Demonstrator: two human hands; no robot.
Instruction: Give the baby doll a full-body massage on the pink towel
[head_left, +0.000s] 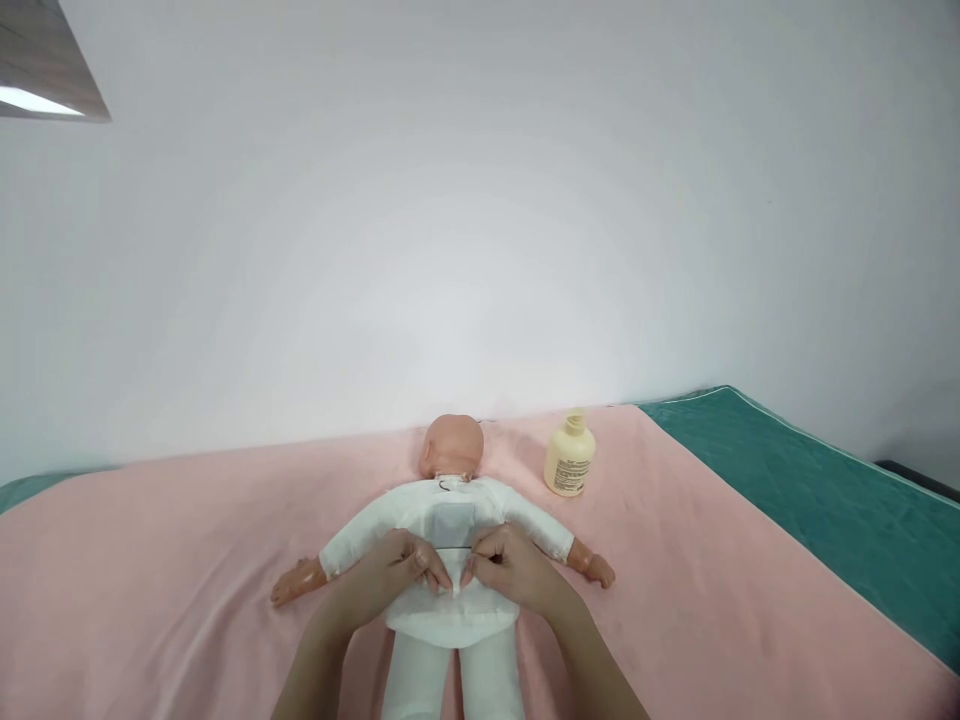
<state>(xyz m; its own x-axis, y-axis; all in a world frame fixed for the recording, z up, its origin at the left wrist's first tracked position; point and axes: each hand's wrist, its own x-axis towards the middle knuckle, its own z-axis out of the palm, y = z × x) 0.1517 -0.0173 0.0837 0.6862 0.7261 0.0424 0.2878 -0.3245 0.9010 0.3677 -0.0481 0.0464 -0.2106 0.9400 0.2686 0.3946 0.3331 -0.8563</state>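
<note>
A baby doll (450,620) with a white cloth body lies on a pink cloth, its bald head pointing away from me and its arms spread. On its back is a grey patch (453,524) with a dark line below it. My left hand (409,568) rests over the left side of the back, fingers pinched at the white fabric. From the right, my right hand (504,562) pinches close beside it. A small bit of white material (455,582) shows between the fingertips; whether it is part of the doll's cloth is unclear.
A pale yellow bottle (569,462) stands upright beyond the doll's right-side arm. The pink cloth (675,600) lies over a green surface (810,490), seen at the right. Behind rises a white wall (465,200).
</note>
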